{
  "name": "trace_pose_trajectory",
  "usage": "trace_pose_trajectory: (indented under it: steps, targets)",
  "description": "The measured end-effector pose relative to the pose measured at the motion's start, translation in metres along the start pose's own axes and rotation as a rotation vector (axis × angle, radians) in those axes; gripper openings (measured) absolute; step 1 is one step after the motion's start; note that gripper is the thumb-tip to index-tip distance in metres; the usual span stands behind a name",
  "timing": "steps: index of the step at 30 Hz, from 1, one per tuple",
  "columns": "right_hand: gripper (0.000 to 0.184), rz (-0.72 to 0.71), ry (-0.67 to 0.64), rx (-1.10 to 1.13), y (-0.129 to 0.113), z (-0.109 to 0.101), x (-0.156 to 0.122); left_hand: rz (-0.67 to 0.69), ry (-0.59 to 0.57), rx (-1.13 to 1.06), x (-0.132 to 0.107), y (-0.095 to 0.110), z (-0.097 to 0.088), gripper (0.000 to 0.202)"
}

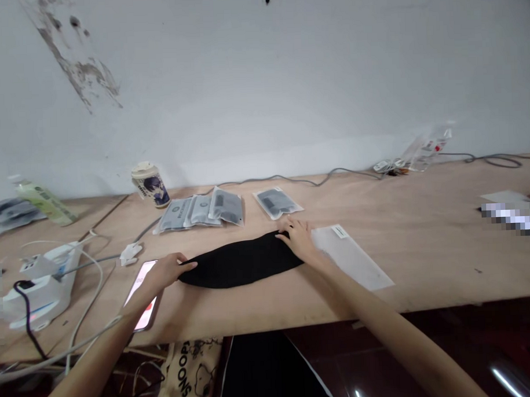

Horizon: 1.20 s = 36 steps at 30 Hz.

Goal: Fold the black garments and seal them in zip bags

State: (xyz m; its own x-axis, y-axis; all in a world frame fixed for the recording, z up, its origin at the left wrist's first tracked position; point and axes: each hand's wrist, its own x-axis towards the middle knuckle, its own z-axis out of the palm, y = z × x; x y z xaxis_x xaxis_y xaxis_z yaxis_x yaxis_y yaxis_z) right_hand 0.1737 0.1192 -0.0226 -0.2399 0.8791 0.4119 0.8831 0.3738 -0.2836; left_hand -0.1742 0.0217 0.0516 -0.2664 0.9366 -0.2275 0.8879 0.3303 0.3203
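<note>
A long black piece of cloth, wide in the middle and narrower at its left end, lies stretched across the wooden table in front of me. My left hand pinches its left tip between thumb and fingers. At the other end, my right hand grips the upper right corner, with fingers bent over the edge. Partly under my right wrist lies a flat translucent plastic bag with a small white label. A lit phone rests beneath my left forearm.
Behind the cloth lie several filled bags in an overlapping row, and a separate filled bag. A paper cup and a green bottle stand at the back left. Cables surround a white power strip. The table's front edge is close.
</note>
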Motion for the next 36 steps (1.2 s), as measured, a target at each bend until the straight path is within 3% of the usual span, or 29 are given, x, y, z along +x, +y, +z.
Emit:
trace_pose_trajectory:
  steps: [4,8,10,15,18,21,24,29,32,36]
  targets:
    - [0.024,-0.005,-0.003,0.071,0.015,-0.003,0.008,0.016,-0.008,-0.036,-0.003,0.000,-0.001,0.051]
    - [0.023,-0.032,0.003,-0.004,0.014,0.000,0.013,0.039,-0.114,-0.127,-0.011,0.000,-0.005,0.054]
    - [0.022,-0.073,-0.020,-0.049,0.014,0.003,0.016,0.050,-0.112,-0.073,-0.016,0.001,-0.005,0.050]
    - [0.016,-0.106,-0.082,-0.058,0.016,0.006,0.018,0.053,0.039,0.184,-0.020,0.005,-0.002,0.034]
    - [0.011,-0.099,-0.078,-0.068,0.009,0.001,0.014,0.027,-0.021,0.226,-0.016,0.009,-0.005,0.030]
    - [0.012,-0.151,-0.052,-0.005,-0.016,-0.007,0.003,0.020,-0.034,0.144,-0.010,0.015,-0.010,0.022]
    - [0.014,-0.260,-0.102,0.262,-0.059,-0.016,-0.010,-0.050,-0.011,-0.092,-0.007,0.029,-0.012,0.020]
    - [0.033,-0.188,-0.427,0.919,-0.126,-0.030,-0.016,-0.034,-0.085,-0.423,-0.016,0.070,-0.019,0.034]
    - [0.037,-0.133,-0.511,1.066,-0.146,-0.033,-0.011,0.021,-0.104,-0.483,-0.022,0.093,-0.023,0.034]
    - [0.037,-0.083,-0.468,1.044,-0.154,-0.027,-0.007,0.042,-0.110,-0.563,-0.021,0.103,-0.024,0.031]
